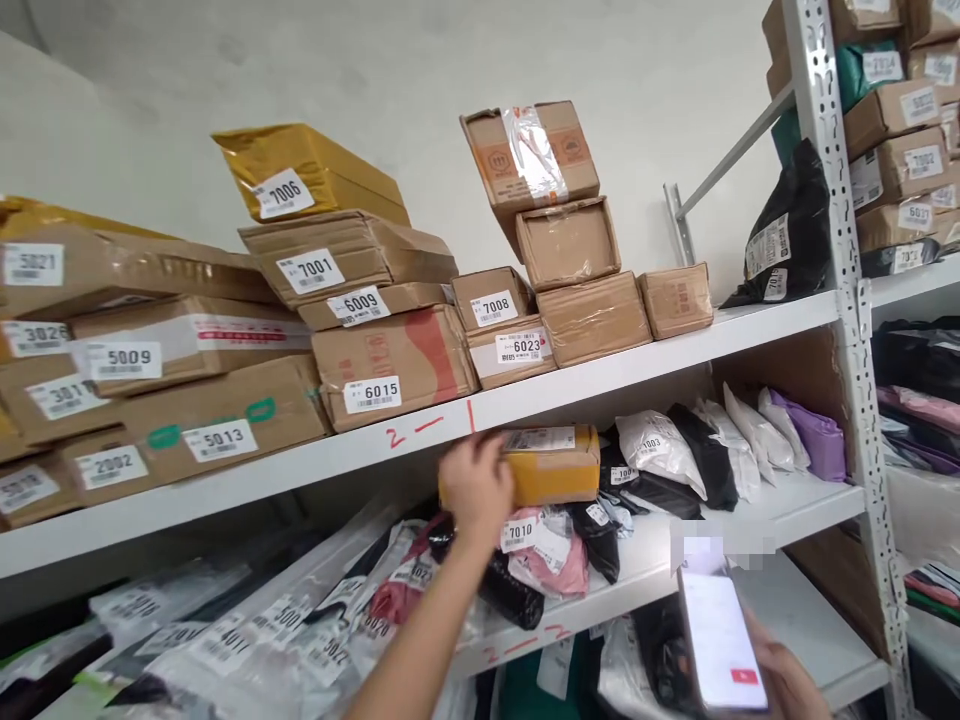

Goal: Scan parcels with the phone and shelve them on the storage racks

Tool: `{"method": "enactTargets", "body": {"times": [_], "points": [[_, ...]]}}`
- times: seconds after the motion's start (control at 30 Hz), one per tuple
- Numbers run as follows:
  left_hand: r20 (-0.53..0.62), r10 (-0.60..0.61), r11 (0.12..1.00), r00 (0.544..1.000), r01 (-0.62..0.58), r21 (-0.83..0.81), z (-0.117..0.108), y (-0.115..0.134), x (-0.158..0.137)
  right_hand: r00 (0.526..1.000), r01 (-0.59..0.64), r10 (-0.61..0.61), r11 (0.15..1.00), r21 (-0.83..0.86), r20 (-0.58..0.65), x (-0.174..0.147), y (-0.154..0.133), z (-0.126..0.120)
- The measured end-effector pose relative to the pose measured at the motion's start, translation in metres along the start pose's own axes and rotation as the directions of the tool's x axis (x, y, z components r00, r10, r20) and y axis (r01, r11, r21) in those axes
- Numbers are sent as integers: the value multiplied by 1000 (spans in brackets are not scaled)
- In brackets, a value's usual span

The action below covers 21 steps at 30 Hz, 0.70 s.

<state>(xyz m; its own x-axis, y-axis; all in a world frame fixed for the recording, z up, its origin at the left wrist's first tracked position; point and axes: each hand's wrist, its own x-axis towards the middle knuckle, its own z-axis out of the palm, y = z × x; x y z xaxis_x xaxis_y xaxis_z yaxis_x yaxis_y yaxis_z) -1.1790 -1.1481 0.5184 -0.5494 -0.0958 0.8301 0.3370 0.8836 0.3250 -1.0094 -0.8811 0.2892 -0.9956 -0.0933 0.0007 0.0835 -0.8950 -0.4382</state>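
A person's left hand point(476, 487) grasps a yellow-brown parcel point(555, 463) lying on bagged packages on the middle shelf point(795, 505). The right hand point(784, 680) clasps a smartphone point(718, 635). Pulling the parcel could likely drag the loose bags point(551, 555) off the shelf edge.

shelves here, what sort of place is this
Likely a parcel pickup depot or courier stockroom. White metal shelves hold cardboard boxes and poly mailer bags, each with a numbered sticker. The left hand touches a yellow-taped parcel; the right hand holds a phone.
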Motion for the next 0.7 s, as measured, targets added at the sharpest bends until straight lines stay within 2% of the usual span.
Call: {"method": "enactTargets", "body": {"times": [0.03,0.1,0.17,0.23,0.33,0.43,0.5,0.57,0.63,0.7], "points": [[72,132,985,989,-139,105,12,18,-14,998,-8,10,1000,-22,67,7,0,9],[167,224,932,960,-262,252,38,50,-37,985,-18,25,999,-40,171,19,0,23],[179,238,900,955,-286,329,57,71,-50,971,-42,51,998,-42,234,23,2,29],[177,229,892,957,-280,356,63,77,-50,963,-86,95,995,-46,254,19,3,29],[185,239,907,953,-287,309,48,60,-35,973,-138,138,990,-12,186,4,1,22],[170,404,903,899,-422,83,16,21,-21,987,-144,142,989,19,73,-10,-7,12],[84,486,874,870,-484,-43,-4,-4,-22,990,-141,141,990,23,22,-15,-13,6],[-28,422,906,906,-422,-13,-15,-18,-34,991,-131,131,990,43,-3,-17,-18,2],[-128,255,965,958,-244,93,-12,-16,-54,992,-127,127,990,54,-5,-17,-20,-1],[-207,56,989,977,-25,148,1,-2,-71,989,-145,146,988,50,-21,-18,-21,-2]]}}
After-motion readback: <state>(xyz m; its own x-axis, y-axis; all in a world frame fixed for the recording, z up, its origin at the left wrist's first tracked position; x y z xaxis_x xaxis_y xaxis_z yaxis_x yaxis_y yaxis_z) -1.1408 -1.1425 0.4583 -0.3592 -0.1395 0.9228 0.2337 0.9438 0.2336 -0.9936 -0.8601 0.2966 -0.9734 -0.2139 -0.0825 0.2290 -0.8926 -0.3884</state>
